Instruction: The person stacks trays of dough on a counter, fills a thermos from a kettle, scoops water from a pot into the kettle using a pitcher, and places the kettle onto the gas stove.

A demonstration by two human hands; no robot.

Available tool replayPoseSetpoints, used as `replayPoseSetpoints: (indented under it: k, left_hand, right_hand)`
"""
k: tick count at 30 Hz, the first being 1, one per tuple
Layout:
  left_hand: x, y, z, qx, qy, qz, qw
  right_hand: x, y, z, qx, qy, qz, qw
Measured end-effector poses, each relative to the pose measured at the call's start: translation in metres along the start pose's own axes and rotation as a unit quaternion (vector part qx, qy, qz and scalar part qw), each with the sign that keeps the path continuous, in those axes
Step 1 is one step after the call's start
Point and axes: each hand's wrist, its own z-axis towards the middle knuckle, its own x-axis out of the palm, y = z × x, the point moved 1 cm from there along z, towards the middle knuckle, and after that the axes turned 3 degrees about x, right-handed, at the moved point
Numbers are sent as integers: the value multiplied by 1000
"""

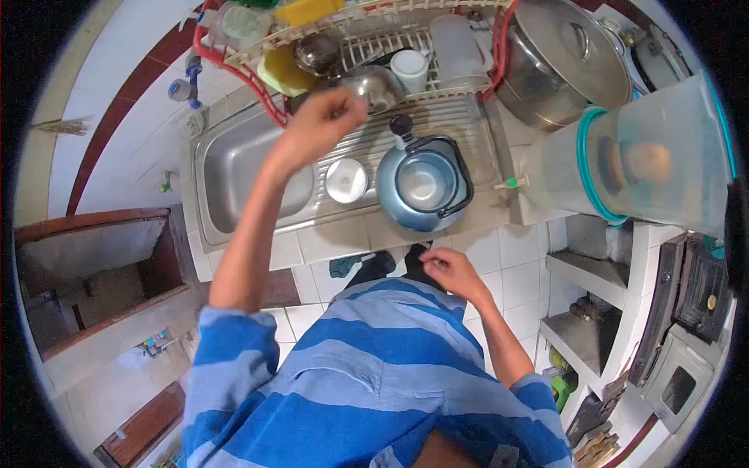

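Observation:
My left hand (331,121) is raised over the drainboard, beside a shiny metal bowl (374,87) at the front of the dish rack. Its fingers are curled in; whatever they may hold is hidden. Low in front of my waist, my right hand (456,274) has loosely bent fingers with nothing visible in them. Between the hands stands a blue kettle (398,204) without a lid on its wide opening, its black handle (466,175) folded to the side. A white round container or lid (346,181) lies left of the kettle, touching neither hand.
The steel sink basin (242,183) is on the left. Dishes, a white cup (409,69) and a clear pitcher (460,51) fill the rack (359,53) behind. A large lidded pot (538,78) and a clear water dispenser (546,168) with a tap stand at the right.

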Motion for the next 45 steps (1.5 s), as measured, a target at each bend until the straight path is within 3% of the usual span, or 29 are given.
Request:
replayPoseSetpoints:
  k: [2, 5, 7, 8, 10, 17, 21, 25, 28, 30, 34, 36, 40, 41, 45]
  left_hand:
    - [-1, 72, -46, -102, -29, 141, 984]
    - [15, 187, -102, -141, -84, 165, 973]
    - [25, 243, -126, -212, -108, 96, 966]
    - [29, 245, -132, -213, -108, 92, 967]
    - [46, 247, -141, -315, -159, -151, 924]
    - [66, 261, -126, -319, -146, -164, 922]
    - [72, 253, -125, -285, -206, -236, 906]
    - [59, 235, -132, -295, -179, -245, 906]
    - [42, 211, -149, -283, -177, -299, 894]
    - [30, 187, -162, -299, -151, -375, 864]
    - [19, 144, -182, -297, -91, -382, 870]
    - [21, 132, -187, -318, -59, -360, 875]
    - [31, 105, -189, -305, -23, -387, 870]
    - [33, 101, -187, -302, -19, -388, 871]
    - [43, 74, -174, -276, 28, -404, 872]
  right_hand:
    - [35, 27, 31, 17, 13, -11, 1000]
    - [87, 31, 78, -66, -2, 6, 998]
    - [109, 38, 101, 75, 33, 42, 996]
    - [119, 29, 108, 78, 34, 38, 996]
    - [136, 4, 117, 38, 20, 28, 999]
    - [144, -30, 93, 95, -6, 98, 991]
    - [144, -26, 85, 126, -4, 198, 972]
    - [145, -14, 89, 154, -8, 259, 953]
    - [149, -9, 96, 208, -27, 362, 908]
    - [153, -10, 102, 186, 7, 491, 851]
    - [155, 18, 104, 134, 37, 591, 794]
    - [152, 20, 101, 95, 118, 651, 744]
    - [138, 7, 93, 85, 169, 629, 754]
    - [132, 23, 82, 80, 130, 613, 775]
    - [110, 29, 71, 69, 93, 637, 762]
